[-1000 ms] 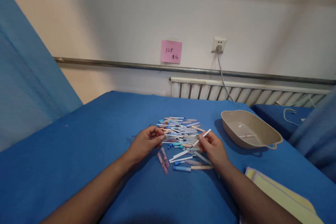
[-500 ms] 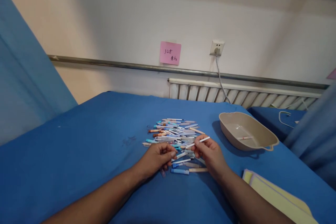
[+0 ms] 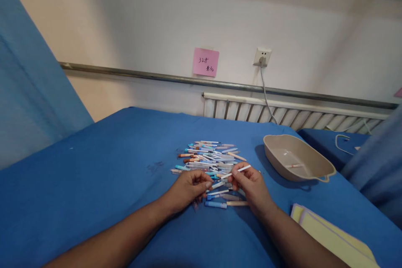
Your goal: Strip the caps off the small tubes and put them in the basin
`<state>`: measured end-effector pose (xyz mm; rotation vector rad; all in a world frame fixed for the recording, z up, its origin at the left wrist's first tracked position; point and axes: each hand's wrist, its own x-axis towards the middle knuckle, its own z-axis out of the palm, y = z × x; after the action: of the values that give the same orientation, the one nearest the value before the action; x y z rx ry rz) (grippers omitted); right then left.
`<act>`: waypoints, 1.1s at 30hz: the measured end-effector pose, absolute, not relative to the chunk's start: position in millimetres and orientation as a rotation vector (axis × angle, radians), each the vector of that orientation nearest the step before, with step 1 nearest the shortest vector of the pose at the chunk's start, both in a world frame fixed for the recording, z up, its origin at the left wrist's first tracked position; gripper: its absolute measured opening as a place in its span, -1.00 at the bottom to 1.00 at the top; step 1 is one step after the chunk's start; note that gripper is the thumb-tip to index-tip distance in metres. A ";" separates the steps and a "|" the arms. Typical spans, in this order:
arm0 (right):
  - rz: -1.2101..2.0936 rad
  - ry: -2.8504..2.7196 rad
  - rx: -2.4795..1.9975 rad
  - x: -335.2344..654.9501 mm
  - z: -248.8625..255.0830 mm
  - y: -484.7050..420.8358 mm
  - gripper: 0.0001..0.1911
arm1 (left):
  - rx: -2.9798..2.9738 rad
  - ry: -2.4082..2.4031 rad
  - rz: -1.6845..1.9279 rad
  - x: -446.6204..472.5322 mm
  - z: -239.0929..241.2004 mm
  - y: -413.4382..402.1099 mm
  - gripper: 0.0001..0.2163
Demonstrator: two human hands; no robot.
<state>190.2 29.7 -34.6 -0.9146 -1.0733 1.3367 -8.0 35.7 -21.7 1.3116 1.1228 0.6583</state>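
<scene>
Left hand [image 3: 190, 186] shifted nearer right hand [image 3: 251, 185]; right pinches white stick [image 3: 244, 168], end near left; left grip unclear.

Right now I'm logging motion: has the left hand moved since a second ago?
Yes: against the note, the left hand has moved right and toward the wearer.

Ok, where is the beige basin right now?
In the head view, the beige basin stands at right on the blue sheet, beyond the yellow cloth and to the right of the right hand.
</scene>
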 end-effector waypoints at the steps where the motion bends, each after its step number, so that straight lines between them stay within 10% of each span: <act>1: 1.338 -1.081 -0.914 190.0 -34.6 29.6 -0.71 | 1.311 1.119 0.652 -7.9 -21.7 35.5 -0.70; 33: 1.436 -1.382 -0.834 182.4 -30.9 17.8 -0.71 | 1.262 1.131 0.790 0.6 -14.6 27.0 -0.74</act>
<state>182.4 17.8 -30.9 -0.8336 -1.3818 1.4358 0.6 27.0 -14.6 1.2616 1.1310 0.7900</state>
